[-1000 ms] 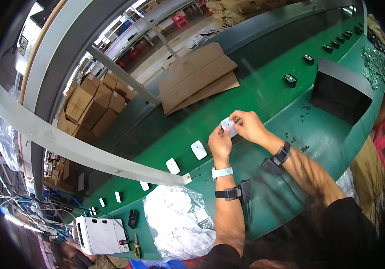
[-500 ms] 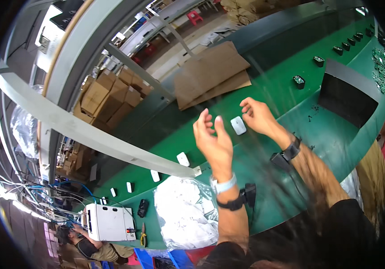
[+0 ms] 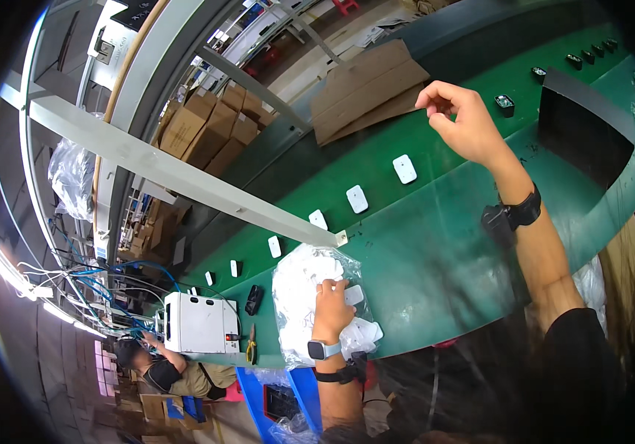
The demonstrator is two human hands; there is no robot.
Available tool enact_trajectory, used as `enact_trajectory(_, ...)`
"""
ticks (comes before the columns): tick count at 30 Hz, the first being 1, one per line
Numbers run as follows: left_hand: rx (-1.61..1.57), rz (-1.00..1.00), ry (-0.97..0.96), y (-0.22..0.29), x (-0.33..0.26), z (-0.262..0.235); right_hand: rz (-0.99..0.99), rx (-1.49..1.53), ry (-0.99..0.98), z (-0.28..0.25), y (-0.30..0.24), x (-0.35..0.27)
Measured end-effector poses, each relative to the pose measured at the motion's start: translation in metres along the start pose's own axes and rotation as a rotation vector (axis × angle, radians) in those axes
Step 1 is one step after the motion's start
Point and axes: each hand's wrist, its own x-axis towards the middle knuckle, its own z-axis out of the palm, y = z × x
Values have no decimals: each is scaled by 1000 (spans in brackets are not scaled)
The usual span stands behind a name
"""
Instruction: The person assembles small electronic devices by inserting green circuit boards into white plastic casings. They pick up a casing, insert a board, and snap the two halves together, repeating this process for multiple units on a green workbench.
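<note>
Left hand point(image 3: 330, 309) has dropped into the plastic bag point(image 3: 295, 285); right hand point(image 3: 461, 118) lifted away.

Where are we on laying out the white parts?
Done: a row of white parts lies spaced along the green belt. In hand: the left hand is in the clear bag of parts, on one of them; the right hand is raised over the belt, empty. Left: the bag looks full.

Left hand point(image 3: 330, 311) digs into plastic bag point(image 3: 299, 285); right hand point(image 3: 459, 118) raised.
</note>
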Motion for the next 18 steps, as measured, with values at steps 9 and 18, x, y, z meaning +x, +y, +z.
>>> enact_trajectory(9, 44, 101, 13, 16, 13, -17, -102, -17, 80, -44, -19, -1)
enact_trajectory(18, -315, 246, 274, 80, 35, -38, -173, -159, 78, -79, -30, -5)
